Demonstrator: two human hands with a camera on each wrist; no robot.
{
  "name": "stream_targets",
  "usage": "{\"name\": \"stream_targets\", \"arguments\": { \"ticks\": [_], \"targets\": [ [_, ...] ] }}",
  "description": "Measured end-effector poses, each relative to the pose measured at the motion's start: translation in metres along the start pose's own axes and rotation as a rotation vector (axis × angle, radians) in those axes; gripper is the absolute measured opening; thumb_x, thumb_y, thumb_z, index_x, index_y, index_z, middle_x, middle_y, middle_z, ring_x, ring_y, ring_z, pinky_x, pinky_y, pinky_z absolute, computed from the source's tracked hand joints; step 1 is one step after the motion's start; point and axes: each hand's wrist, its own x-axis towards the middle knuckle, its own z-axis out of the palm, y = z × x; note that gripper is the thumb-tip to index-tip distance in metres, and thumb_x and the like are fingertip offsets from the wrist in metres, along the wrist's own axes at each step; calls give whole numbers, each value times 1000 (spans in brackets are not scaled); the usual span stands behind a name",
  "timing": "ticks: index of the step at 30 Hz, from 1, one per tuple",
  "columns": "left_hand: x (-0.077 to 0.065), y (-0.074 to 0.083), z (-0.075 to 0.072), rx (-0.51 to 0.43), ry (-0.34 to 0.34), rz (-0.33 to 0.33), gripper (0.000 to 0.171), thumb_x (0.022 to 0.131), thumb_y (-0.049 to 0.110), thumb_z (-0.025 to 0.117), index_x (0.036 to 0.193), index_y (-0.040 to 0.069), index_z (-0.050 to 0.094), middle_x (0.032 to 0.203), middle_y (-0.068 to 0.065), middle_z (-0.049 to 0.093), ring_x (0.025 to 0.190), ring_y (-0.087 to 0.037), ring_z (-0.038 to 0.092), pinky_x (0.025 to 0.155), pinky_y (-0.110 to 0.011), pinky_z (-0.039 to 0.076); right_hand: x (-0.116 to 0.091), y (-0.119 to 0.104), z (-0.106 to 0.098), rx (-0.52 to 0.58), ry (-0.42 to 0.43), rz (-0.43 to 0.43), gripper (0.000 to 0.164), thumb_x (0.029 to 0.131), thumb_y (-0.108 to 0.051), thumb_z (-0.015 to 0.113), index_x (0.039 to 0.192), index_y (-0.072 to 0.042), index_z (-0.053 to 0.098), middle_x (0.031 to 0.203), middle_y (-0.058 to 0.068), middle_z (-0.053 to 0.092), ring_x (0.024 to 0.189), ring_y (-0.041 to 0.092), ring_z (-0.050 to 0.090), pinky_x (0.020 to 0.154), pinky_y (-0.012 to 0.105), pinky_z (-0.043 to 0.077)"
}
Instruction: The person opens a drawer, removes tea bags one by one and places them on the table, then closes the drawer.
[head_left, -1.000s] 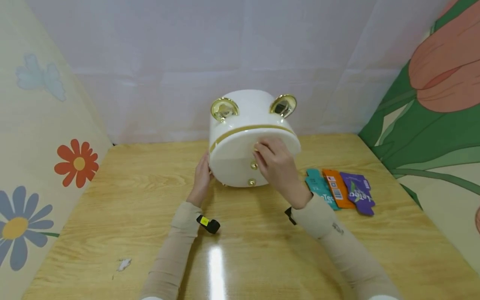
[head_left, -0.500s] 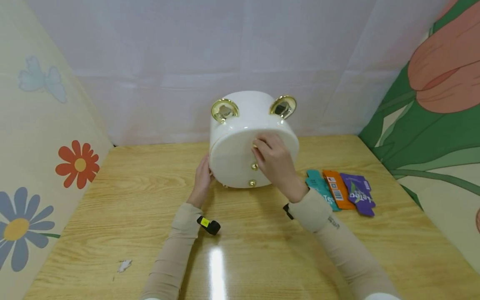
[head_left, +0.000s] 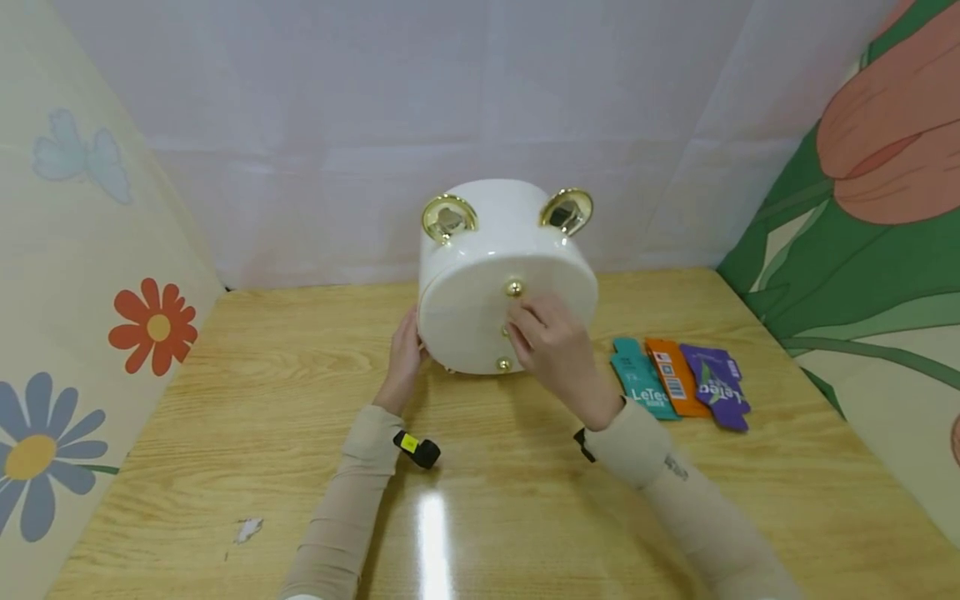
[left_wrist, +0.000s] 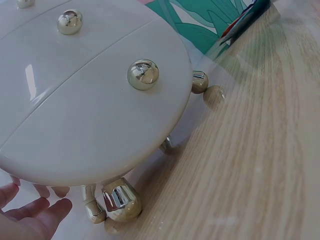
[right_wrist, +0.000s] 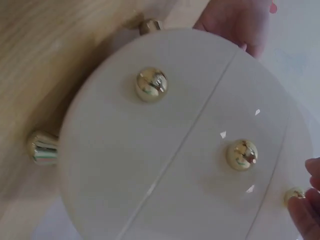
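A white rounded drawer box [head_left: 465, 329] with gold ear-like ornaments stands at the table's back. Its front carries a top knob [head_left: 513, 287], a bottom knob [head_left: 504, 364] and a middle one partly covered by fingers. Against the box's left side rests my left hand [head_left: 405, 354]; its fingers [left_wrist: 57, 212] lie right by the rim in the left wrist view. My right hand [head_left: 555, 346] is in front of the drawers, fingers bent, near the middle knob. In the right wrist view, that middle knob [right_wrist: 242, 154] stands uncovered, and slightly parted fingertips overlap the top knob [right_wrist: 294, 195].
Right of the box lie a teal packet [head_left: 641, 379], an orange packet [head_left: 678, 379] and a purple packet [head_left: 718, 383], overlapping. Gold feet [left_wrist: 121, 200] hold the box above the wooden table [head_left: 315, 467]. A white curtain hangs behind; painted panels flank both sides.
The top drawer, slightly out one second ago, has gone in flush. My right hand has since left the top knob and moved down toward the middle one. My left hand stays put.
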Motion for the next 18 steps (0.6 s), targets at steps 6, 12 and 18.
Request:
{"name": "stream_targets", "arguments": {
  "ticks": [6, 12, 18],
  "targets": [
    [1, 1, 0, -13, 5, 5, 44, 99, 37, 30, 135, 13, 42, 121, -8, 51, 97, -11, 52, 75, -23, 47, -13, -1, 5, -21, -62, 37, 17, 69, 0, 73, 80, 2, 61, 73, 11, 55, 68, 30, 52, 60, 40, 47],
    [0, 0, 0, 4, -2, 3, 45, 100, 37, 29, 137, 14, 40, 124, -9, 50, 102, -15, 51, 78, -24, 46, -23, 0, 10, -42, -221, 73, 22, 71, -3, 75, 87, 1, 61, 82, 13, 56, 74, 28, 53, 64, 37, 47],
    [0, 1, 0, 8, 8, -9, 46, 99, 37, 29, 138, 13, 39, 129, -9, 47, 107, -17, 50, 80, -26, 46, -25, 1, 15, -56, -268, 56, 22, 71, 0, 74, 87, 2, 59, 87, 15, 54, 76, 29, 54, 65, 36, 49]
  ]
}}
